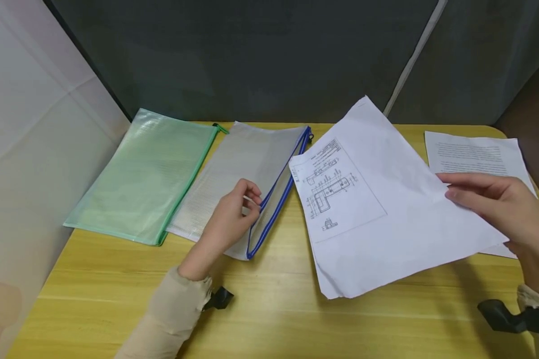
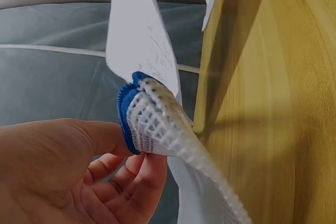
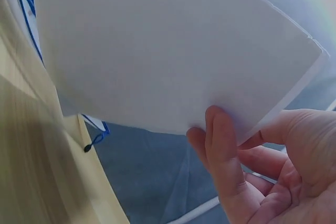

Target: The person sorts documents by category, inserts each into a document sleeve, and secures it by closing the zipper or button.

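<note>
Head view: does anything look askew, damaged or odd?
Only slightly: the printed sheets in the right hand look unevenly stacked, their near corner curled. The blue-edged pouch gapes at the left hand, but nothing appears spilled or torn.

One counter (image 1: 323,331) carries two zip pouches: one green pouch (image 1: 134,174) at its back left corner and one blue-edged pouch (image 1: 251,154) by its back edge. Paper comes in two lots, one text paper (image 1: 471,153) by the back right corner and one drawing paper lot (image 1: 408,224) raised over the counter toward the right edge, its sheets overlapping too closely to count. There are two grips, one left grip (image 1: 231,214) and one right grip (image 1: 500,204), plus two sleeves (image 1: 166,311) and two black wrist devices (image 1: 219,299).
</note>
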Available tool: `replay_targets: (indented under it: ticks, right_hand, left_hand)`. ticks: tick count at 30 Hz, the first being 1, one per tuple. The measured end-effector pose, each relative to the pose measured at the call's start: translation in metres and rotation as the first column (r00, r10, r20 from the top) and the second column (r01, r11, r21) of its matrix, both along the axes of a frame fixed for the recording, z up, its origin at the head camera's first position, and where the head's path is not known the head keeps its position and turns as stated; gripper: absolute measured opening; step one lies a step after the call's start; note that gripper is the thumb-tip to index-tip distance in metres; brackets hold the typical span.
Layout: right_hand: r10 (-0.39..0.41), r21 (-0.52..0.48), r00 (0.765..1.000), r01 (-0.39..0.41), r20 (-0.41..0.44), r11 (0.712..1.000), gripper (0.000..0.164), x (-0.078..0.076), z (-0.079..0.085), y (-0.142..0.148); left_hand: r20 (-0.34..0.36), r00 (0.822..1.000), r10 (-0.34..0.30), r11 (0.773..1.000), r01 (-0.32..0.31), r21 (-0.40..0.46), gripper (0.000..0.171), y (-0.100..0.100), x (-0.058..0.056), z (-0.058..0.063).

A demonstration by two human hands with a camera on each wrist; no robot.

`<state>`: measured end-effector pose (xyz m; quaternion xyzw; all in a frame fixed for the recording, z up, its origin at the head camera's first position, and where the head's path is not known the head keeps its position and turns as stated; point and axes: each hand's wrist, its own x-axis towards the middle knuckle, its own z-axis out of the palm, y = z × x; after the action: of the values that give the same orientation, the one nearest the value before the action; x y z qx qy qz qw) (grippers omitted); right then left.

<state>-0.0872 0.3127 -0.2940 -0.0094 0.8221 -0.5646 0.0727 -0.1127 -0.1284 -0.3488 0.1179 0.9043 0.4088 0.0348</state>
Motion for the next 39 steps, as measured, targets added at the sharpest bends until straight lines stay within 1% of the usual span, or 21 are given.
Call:
replay_targets:
  ticks: [3,4,6,7,8,11,12,14,17,18,20,21,24,26,27,29,31,33,36,38,39]
  right_hand:
    - [-0.022,-0.135,0.999,0.028,0.044,0.991,0.036,0.002,0.001,-0.003]
    - [-0.029,-0.163,0.998,0.037,0.051,0.986,0.036,0.002,0.001,-0.004]
    - [-0.050,-0.162,0.997,0.060,0.066,0.985,0.036,0.003,0.001,-0.005]
    - [-0.059,-0.136,0.996,0.068,0.070,0.988,0.036,0.003,0.001,-0.005]
    - [-0.067,-0.132,0.995,0.077,0.080,0.988,0.037,0.003,0.001,-0.004]
    - [-0.064,-0.180,0.991,0.085,0.118,0.980,0.037,0.001,-0.003,-0.001]
    - [-0.059,-0.220,0.989,0.088,0.134,0.971,0.037,0.000,-0.005,0.001]
    - [-0.040,-0.341,0.986,0.095,0.164,0.935,0.037,-0.002,-0.011,0.006]
    - [-0.041,-0.402,0.975,0.129,0.220,0.906,0.036,-0.006,-0.019,0.015]
    - [-0.036,-0.433,0.970,0.140,0.238,0.890,0.037,-0.007,-0.022,0.019]
    - [-0.033,-0.453,0.960,0.160,0.276,0.877,0.037,-0.008,-0.027,0.026]
    - [-0.017,-0.487,0.958,0.162,0.287,0.859,0.038,-0.009,-0.030,0.028]
    - [0.050,-0.576,0.955,0.134,0.292,0.806,0.043,-0.009,-0.039,0.034]
    - [0.081,-0.627,0.956,0.120,0.283,0.770,0.044,-0.009,-0.042,0.036]
    - [0.089,-0.636,0.957,0.112,0.275,0.763,0.045,-0.008,-0.043,0.037]
    - [0.089,-0.623,0.958,0.106,0.273,0.775,0.044,-0.008,-0.043,0.037]
    - [0.094,-0.635,0.955,0.111,0.280,0.765,0.043,-0.008,-0.044,0.036]
    - [0.086,-0.620,0.957,0.111,0.279,0.777,0.042,-0.008,-0.043,0.034]
    - [0.068,-0.613,0.955,0.129,0.287,0.779,0.041,-0.009,-0.041,0.031]
    - [0.040,-0.571,0.958,0.135,0.283,0.810,0.040,-0.009,-0.037,0.029]
    - [0.029,-0.555,0.959,0.139,0.283,0.820,0.040,-0.009,-0.035,0.029]
  left_hand:
    - [0.002,1.000,-0.005,1.000,0.005,-0.031,0.024,0.001,-0.002,0.000]
    - [0.006,1.000,-0.007,0.999,0.007,-0.039,0.024,0.001,-0.003,0.000]
    - [0.012,1.000,-0.011,0.999,0.011,-0.049,0.024,0.001,-0.004,0.000]
    - [0.015,1.000,-0.014,0.998,0.015,-0.053,0.024,0.001,-0.004,0.000]
    - [0.019,1.000,-0.015,0.998,0.016,-0.055,0.024,0.001,-0.005,0.000]
    - [0.027,1.000,-0.009,0.999,0.010,-0.052,0.025,0.000,-0.006,0.001]
    - [0.028,1.000,-0.005,0.999,0.007,-0.049,0.025,0.000,-0.006,0.001]
    - [0.029,1.000,0.000,0.999,0.001,-0.037,0.026,-0.001,-0.006,0.002]
    - [0.026,1.000,0.000,1.000,0.000,-0.019,0.026,-0.001,-0.007,0.002]
    - [0.027,1.000,-0.001,1.000,0.001,-0.013,0.026,-0.001,-0.007,0.002]
    - [0.029,1.000,-0.001,1.000,0.001,0.001,0.026,-0.002,-0.007,0.003]
    - [0.031,1.000,0.000,1.000,0.000,0.008,0.026,-0.002,-0.007,0.003]
    - [0.034,0.999,0.002,1.000,-0.003,0.026,0.026,-0.003,-0.007,0.003]
    - [0.023,1.000,-0.004,0.999,0.003,0.038,0.026,-0.002,-0.010,0.004]
    - [0.017,1.000,-0.008,0.999,0.007,0.042,0.026,-0.002,-0.011,0.005]
    - [0.005,1.000,-0.016,0.999,0.015,0.051,0.026,-0.001,-0.013,0.007]
    - [-0.003,1.000,-0.023,0.998,0.023,0.061,0.026,0.000,-0.015,0.009]
    - [-0.008,1.000,-0.027,0.997,0.027,0.071,0.025,0.001,-0.017,0.011]
    - [-0.018,0.999,-0.030,0.996,0.032,0.087,0.026,0.003,-0.020,0.014]
    - [-0.025,0.999,-0.034,0.995,0.036,0.095,0.026,0.005,-0.022,0.016]
    - [-0.029,0.999,-0.037,0.994,0.039,0.100,0.026,0.006,-0.023,0.017]
